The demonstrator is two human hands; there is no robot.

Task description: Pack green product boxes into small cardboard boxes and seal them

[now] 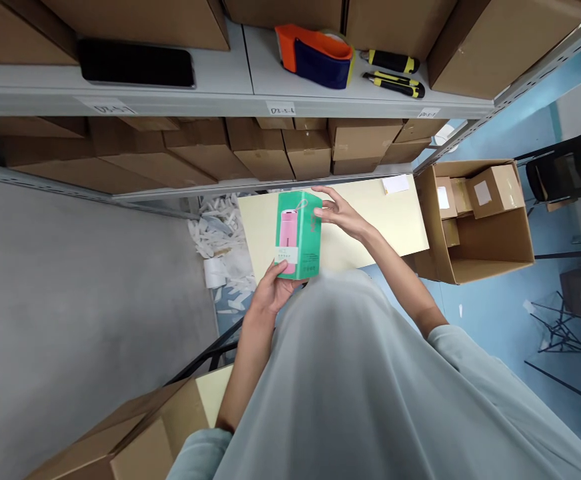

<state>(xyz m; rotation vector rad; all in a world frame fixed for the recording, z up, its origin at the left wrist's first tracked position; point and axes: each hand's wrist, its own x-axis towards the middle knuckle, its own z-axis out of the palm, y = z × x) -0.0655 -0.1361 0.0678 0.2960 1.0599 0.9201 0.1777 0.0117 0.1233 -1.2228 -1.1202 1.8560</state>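
Observation:
A green retail box [309,248] with a pink bottle-shaped item printed on its front stands upright over the cream-coloured table. My left hand [272,288] grips it from below, with the thumb across the lower front by a white label. At the upper right edge of the box is my right hand [341,215]. One of its fingertips lies on the box's side face, while another finger reaches past the top corner. What is inside the box does not show.
A shelf rack holds cardboard boxes [308,150], a black phone [136,63], an orange-and-blue tape dispenser [320,60] and utility knives [394,85]. On the right stands an open carton [490,243] with small boxes inside. White scraps [220,230] lie left of the table [370,207].

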